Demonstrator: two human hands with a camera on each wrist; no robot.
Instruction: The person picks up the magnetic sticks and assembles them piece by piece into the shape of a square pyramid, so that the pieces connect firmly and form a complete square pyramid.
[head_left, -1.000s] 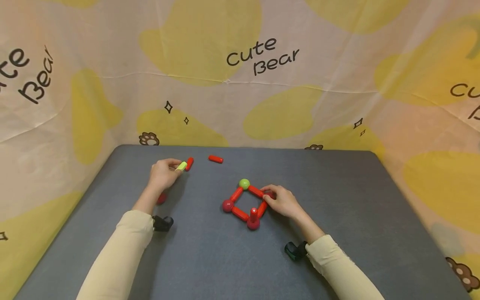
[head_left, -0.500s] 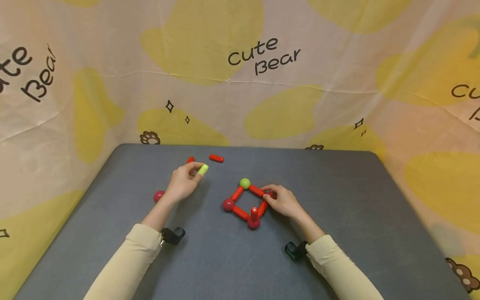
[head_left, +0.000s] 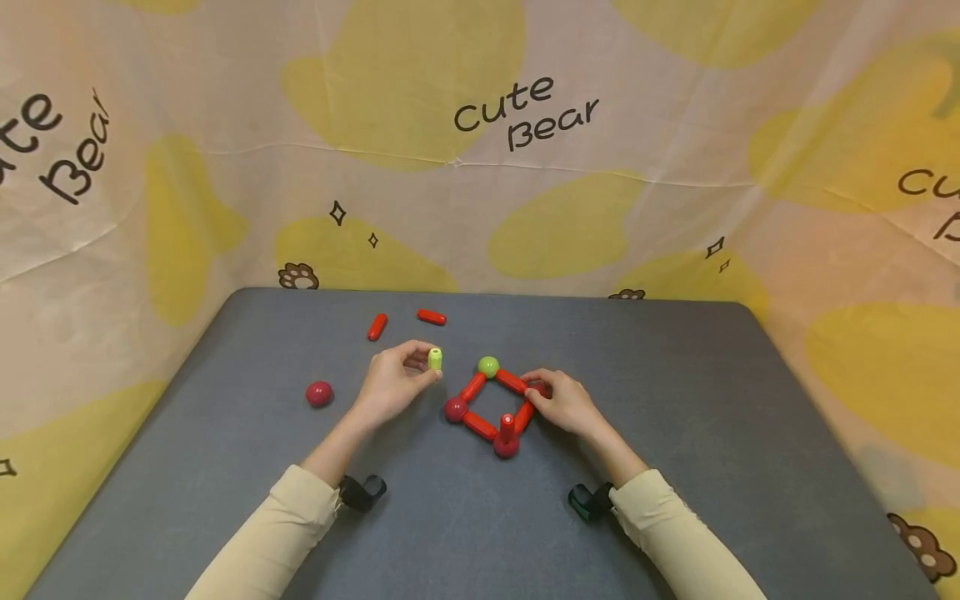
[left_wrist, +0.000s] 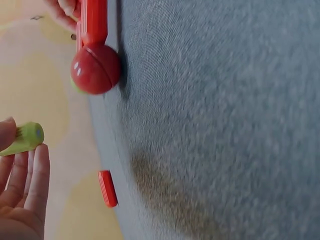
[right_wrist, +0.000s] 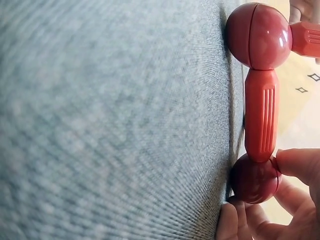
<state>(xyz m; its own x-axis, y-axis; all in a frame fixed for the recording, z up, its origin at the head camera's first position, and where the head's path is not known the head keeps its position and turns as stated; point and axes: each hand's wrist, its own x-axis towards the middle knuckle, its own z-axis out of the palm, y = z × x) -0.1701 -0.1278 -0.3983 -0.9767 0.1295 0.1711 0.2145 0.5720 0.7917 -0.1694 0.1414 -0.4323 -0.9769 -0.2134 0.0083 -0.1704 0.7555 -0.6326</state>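
Between thumb and fingers, my left hand (head_left: 393, 379) pinches a yellow-green magnetic rod (head_left: 435, 359), held upright above the table just left of a four-sided frame. Red rods (head_left: 480, 427) form the frame's sides. Its corners are a green ball (head_left: 488, 367) at the back and red balls elsewhere. From the front red ball (head_left: 506, 447) another red rod (head_left: 507, 426) stands up. My right hand (head_left: 566, 403) grips the frame's right corner ball (right_wrist: 256, 178), which the fingers partly cover in the head view. The left wrist view shows the green rod's end (left_wrist: 38, 133) pointing out from the fingertips.
Two loose red rods, one tilted (head_left: 377, 327) and one lying sideways (head_left: 432, 317), are near the back of the grey table (head_left: 465, 533). A loose red ball (head_left: 319, 394) sits left of my left hand. A patterned cloth (head_left: 555, 225) rises behind the table.
My left hand has come right and nearer with the green rod, turning it from slanted to upright. The loose red ball and tilted red rod are now uncovered. My right hand stays put.
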